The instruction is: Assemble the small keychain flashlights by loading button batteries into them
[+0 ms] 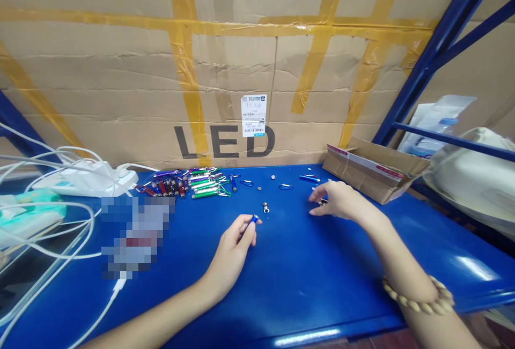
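Observation:
My left hand (236, 244) rests on the blue table (306, 279) with its fingers closed round a small blue keychain flashlight (254, 219), whose tip pokes out above the fingers. My right hand (337, 199) lies farther right, fingers curled over a small dark part on the table; what it holds is hidden. A small silver part (265, 207) lies between the two hands. A pile of several green, red and purple keychain flashlights (189, 182) sits at the back of the table.
An open cardboard box (376, 169) stands at the back right. Blue carabiner clips (285, 186) and small round cells lie scattered near the pile. White cables and a power strip (86, 177) crowd the left side. A large taped carton marked LED (225, 70) forms the back wall.

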The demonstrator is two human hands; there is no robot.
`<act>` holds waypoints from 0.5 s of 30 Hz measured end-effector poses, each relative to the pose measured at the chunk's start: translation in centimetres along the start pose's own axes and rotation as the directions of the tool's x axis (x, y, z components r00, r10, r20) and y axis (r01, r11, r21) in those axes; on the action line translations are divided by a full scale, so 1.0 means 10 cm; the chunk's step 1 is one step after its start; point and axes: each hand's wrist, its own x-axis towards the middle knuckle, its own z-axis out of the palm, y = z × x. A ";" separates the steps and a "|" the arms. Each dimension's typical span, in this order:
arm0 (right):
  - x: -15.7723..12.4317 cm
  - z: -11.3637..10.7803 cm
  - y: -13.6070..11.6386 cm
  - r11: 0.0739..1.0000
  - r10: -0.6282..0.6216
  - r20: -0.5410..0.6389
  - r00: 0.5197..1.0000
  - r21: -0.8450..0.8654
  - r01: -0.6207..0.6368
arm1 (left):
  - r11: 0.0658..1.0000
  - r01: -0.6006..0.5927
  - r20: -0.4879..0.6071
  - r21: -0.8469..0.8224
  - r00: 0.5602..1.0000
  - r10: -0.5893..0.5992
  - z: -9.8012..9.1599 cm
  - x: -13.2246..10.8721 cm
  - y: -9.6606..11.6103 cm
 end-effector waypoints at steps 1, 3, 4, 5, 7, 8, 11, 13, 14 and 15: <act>0.01 -0.02 0.07 0.994 0.110 0.032 0.993 0.003 -0.110 | 1.000 -0.001 0.005 0.004 1.000 0.001 0.00 0.00 0.00; 0.04 -0.03 0.16 0.967 0.249 0.098 0.964 0.039 -0.253 | 1.000 -0.001 0.014 0.012 1.000 0.001 0.01 -0.01 0.01; 0.05 -0.03 0.18 0.957 0.276 0.119 0.954 0.059 -0.285 | 1.000 0.000 0.018 0.014 1.000 0.000 0.01 -0.01 0.01; 0.06 -0.02 0.18 0.953 0.283 0.123 0.951 0.075 -0.293 | 1.000 0.000 0.021 0.014 1.000 -0.001 0.01 -0.01 0.01; 0.08 0.00 0.19 0.950 0.282 0.115 0.952 0.102 -0.294 | 1.000 -0.002 0.026 0.008 1.000 0.002 0.01 -0.01 0.01; 0.09 0.02 0.18 0.949 0.281 0.113 0.953 0.118 -0.293 | 1.000 -0.002 0.028 0.006 1.000 0.002 0.01 -0.02 0.01; 0.12 0.04 0.19 0.945 0.258 0.123 0.958 0.175 -0.277 | 1.000 -0.001 0.029 0.008 1.000 0.001 0.01 -0.02 0.00; 0.13 0.05 0.20 0.941 0.237 0.134 0.962 0.215 -0.262 | 1.000 -0.003 0.026 0.012 1.000 0.003 0.01 -0.02 0.00; 0.14 0.06 0.20 0.939 0.227 0.139 0.964 0.232 -0.254 | 1.000 -0.007 0.026 0.012 1.000 0.007 0.01 -0.02 -0.01; 0.14 0.07 0.21 0.937 0.216 0.143 0.966 0.248 -0.246 | 1.000 -0.012 0.026 0.011 1.000 0.011 0.01 -0.02 -0.01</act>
